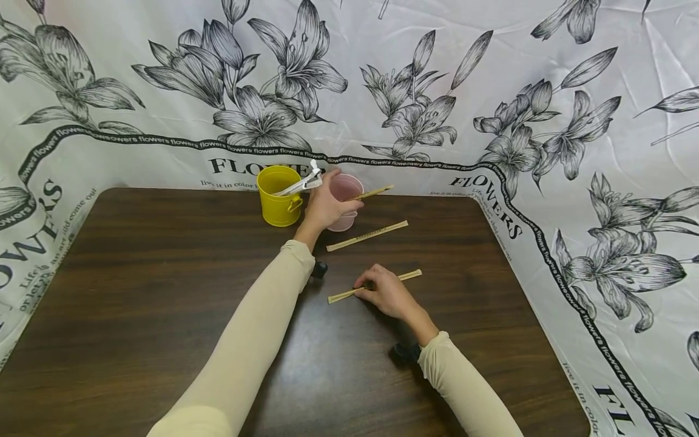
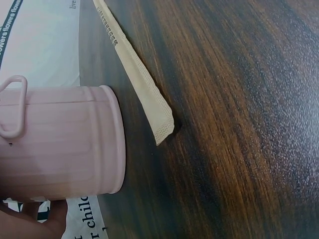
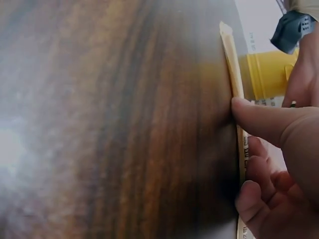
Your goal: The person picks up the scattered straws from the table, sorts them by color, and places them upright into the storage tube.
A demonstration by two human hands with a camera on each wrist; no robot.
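At the back of the table my left hand grips the pink bucket, its fingers about the near left side. A slim paper-wrapped stick pokes out over the bucket's rim; its other end is hidden. In the left wrist view the pink bucket shows its ribbed wall and a handle. Nearer me, my right hand pinches a second slim paper-wrapped stick at the tabletop, between thumb and fingers. Between the hands lies a third wrapped stick, printed along its side.
Left of the pink bucket stands a yellow bucket with white plastic pieces sticking out. The dark wooden table reaches to a white flower-printed cloth behind and at the sides.
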